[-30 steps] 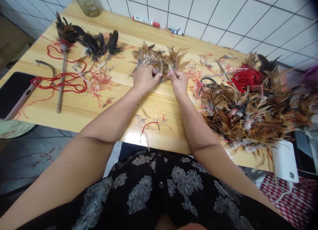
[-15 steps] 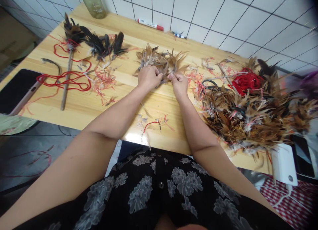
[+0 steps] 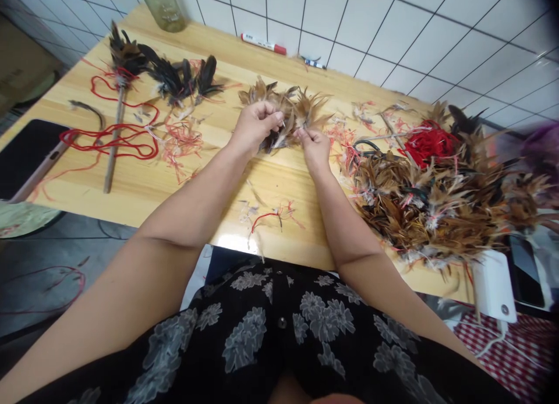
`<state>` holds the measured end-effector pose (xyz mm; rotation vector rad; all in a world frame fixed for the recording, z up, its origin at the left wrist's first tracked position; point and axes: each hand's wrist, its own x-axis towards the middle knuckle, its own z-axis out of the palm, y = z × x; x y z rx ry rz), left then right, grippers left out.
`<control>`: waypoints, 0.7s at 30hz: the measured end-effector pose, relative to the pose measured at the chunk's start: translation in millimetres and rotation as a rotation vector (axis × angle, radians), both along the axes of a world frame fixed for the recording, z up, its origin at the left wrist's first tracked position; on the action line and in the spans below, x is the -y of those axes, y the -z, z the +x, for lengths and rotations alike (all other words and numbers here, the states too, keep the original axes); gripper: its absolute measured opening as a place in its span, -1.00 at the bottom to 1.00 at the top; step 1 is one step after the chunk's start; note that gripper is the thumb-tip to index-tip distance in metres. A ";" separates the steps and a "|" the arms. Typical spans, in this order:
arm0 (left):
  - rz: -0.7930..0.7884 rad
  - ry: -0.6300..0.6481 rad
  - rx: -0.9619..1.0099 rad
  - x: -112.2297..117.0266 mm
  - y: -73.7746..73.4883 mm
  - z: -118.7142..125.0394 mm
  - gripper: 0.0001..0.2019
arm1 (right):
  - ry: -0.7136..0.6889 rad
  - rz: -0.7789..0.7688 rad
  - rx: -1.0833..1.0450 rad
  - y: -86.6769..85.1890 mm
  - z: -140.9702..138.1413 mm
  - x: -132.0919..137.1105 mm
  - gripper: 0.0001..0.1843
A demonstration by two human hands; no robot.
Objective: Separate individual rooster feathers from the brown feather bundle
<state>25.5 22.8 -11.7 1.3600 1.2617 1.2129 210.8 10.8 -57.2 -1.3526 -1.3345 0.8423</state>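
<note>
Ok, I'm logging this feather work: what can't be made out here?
All in the head view:
- The brown feather bunch: its base is hidden by the left hand and right hand gripping it.
- Bottle: top cut off by the upper edge.
- Scissors: blades buried under the feather pile.
- Purple thing at the right edge: blurred.

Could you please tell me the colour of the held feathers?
The feathers are tan-brown; head view.

White tiled wall (image 3: 393, 31) with dark grout behind a pale wooden table (image 3: 140, 183), grey floor (image 3: 65, 258) below left.
</note>
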 end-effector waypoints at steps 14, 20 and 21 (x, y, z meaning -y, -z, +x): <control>0.004 0.086 -0.151 2.9 3.1 14.0 -0.57 | -0.171 -0.067 -0.025 1.6 -10.9 -1.7 -0.47; 0.067 0.071 -0.233 3.2 -10.1 5.9 -0.64 | -0.134 -0.024 0.030 9.6 -5.4 -10.1 -0.35; 0.085 0.054 -0.282 3.8 -14.8 3.2 -0.64 | -0.131 -0.015 0.041 12.6 -3.3 -12.8 -0.32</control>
